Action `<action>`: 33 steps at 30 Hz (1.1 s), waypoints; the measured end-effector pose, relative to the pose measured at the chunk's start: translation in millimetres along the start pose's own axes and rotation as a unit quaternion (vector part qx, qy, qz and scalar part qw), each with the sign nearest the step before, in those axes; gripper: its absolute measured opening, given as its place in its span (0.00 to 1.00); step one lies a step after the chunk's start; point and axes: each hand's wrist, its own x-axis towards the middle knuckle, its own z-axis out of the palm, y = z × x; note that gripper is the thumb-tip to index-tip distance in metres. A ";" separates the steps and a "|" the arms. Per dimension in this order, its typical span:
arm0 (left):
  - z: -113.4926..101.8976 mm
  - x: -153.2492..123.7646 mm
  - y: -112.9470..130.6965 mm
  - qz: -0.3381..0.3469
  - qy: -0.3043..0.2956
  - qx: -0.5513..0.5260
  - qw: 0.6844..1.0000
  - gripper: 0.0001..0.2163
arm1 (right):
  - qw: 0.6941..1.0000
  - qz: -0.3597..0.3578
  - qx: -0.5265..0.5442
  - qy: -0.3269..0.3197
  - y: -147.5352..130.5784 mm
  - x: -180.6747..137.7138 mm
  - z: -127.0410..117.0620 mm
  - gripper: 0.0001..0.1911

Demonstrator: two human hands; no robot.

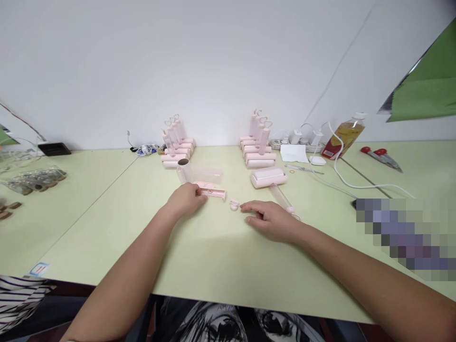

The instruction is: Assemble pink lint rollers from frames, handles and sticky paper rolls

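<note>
Noted left hand closed on pink handle, long axis left-right, tip toward small cap; right hand open.

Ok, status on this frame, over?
Left hand grips pink handle piece on table. Right hand open, flat beside small pink cap. Nothing between them.

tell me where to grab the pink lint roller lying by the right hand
Best take the lint roller by its slim handle, coming from the near side with the right hand. The handle points back toward the person and ends just beside that hand; the wide head is bulkier and lies farther off.
</note>
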 end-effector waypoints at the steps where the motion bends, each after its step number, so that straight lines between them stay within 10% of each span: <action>1: 0.0 -0.5 0.7 0.002 0.003 0.003 1.000 0.13 | 1.000 0.000 0.000 0.001 -0.2 -0.1 0.0 0.17; 18: -7.7 -19.2 15.4 -0.021 0.065 0.072 0.995 0.22 | 1.000 0.005 -0.006 -0.005 1.2 0.8 0.8 0.18; 21: -2.8 -27.6 28.9 0.053 0.105 0.032 0.993 0.21 | 1.000 -0.004 -0.008 -0.012 -0.1 0.1 -0.8 0.19; 25: 14.0 -36.2 47.3 0.213 0.016 -0.016 0.977 0.23 | 0.999 -0.014 -0.008 -0.042 -1.7 -0.6 -3.5 0.20; 33: 31.9 -31.1 51.6 0.232 -0.017 0.004 0.973 0.10 | 1.000 -0.003 -0.005 -0.023 -0.9 0.0 -1.7 0.19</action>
